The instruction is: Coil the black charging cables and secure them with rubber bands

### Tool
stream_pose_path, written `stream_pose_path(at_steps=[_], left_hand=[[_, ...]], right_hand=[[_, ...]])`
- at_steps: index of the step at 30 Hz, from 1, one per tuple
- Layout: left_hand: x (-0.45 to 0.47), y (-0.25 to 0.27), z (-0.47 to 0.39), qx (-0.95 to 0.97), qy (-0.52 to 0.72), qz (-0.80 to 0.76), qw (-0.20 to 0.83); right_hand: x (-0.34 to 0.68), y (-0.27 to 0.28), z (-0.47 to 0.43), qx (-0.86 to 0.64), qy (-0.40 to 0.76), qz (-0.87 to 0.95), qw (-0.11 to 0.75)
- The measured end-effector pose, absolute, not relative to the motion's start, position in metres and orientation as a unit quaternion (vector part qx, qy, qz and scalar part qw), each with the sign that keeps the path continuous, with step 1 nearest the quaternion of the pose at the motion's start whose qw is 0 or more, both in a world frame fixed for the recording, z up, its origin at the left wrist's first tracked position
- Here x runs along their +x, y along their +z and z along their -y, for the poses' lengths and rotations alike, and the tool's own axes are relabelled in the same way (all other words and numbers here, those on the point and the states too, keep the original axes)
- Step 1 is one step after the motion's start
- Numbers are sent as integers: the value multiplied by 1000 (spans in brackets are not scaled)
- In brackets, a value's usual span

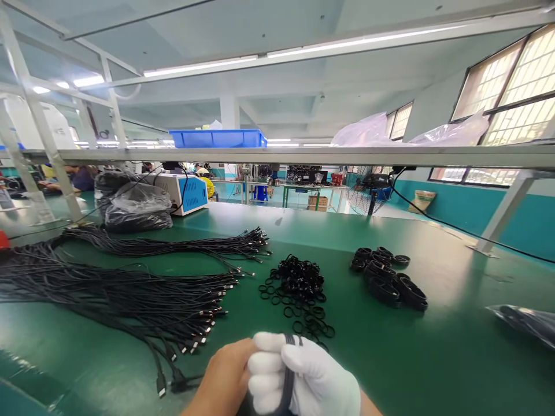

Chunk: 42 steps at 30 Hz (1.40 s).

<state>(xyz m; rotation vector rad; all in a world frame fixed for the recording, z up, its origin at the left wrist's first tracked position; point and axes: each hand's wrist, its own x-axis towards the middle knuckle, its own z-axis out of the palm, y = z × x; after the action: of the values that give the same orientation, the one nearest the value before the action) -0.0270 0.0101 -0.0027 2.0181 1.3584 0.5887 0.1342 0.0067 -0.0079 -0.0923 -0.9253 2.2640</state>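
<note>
head view: right fingers [265, 363] clutch black, side-by-side cable strands [288, 382]; left fingers [243, 350], cannot tell.

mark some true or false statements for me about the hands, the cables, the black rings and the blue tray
1. The right hand wears a white glove. True.
2. The left hand wears a white glove too. False: it is bare.
3. A black cord shows in the gloved grip. True.
4. The pile of small black rings lies between the uncoiled cables and the coiled bundles. True.
5. The blue tray stands on the green tabletop. False: it stands on the shelf above.
6. All the small black rings are heaped together, with none lying apart. False: several lie spread out on the tabletop around the heap.
</note>
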Motion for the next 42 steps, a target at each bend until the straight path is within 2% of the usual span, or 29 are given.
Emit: stream_pose_path(at_steps=[3,8,12,15,18,23,26,29,32,36,38,42], left_hand=[[-29,-13,3,788,153,-572,171],[-11,-21,23,820,30,-571,7],[-2,-15,24,870,34,-486,-71],[-11,8,12,915,68,-386,-99],[-26,39,-7,936,74,-339,-61],[-36,58,-33,935,63,-338,81],[-40,52,-40,937,94,-323,98],[-44,45,-36,917,196,-344,40],[-44,39,-25,909,270,-316,-20],[-39,37,-15,936,214,-281,2],[-40,40,-16,932,179,-306,76],[-48,42,-23,792,184,-362,455]], right_hand=[[135,1,-11,-44,861,264,433],[139,-6,-18,-130,822,263,488],[137,-11,-14,-249,793,280,480],[133,-9,-9,-257,806,324,423],[130,-9,-3,-198,845,353,348],[126,-20,3,-142,913,305,230],[123,-29,3,-200,901,306,234],[122,-33,-1,-256,874,316,267],[124,-35,-5,-230,878,309,283],[129,-41,-5,-152,910,292,250],[132,-44,-3,-140,917,292,231],[134,-40,1,-123,913,329,205]])
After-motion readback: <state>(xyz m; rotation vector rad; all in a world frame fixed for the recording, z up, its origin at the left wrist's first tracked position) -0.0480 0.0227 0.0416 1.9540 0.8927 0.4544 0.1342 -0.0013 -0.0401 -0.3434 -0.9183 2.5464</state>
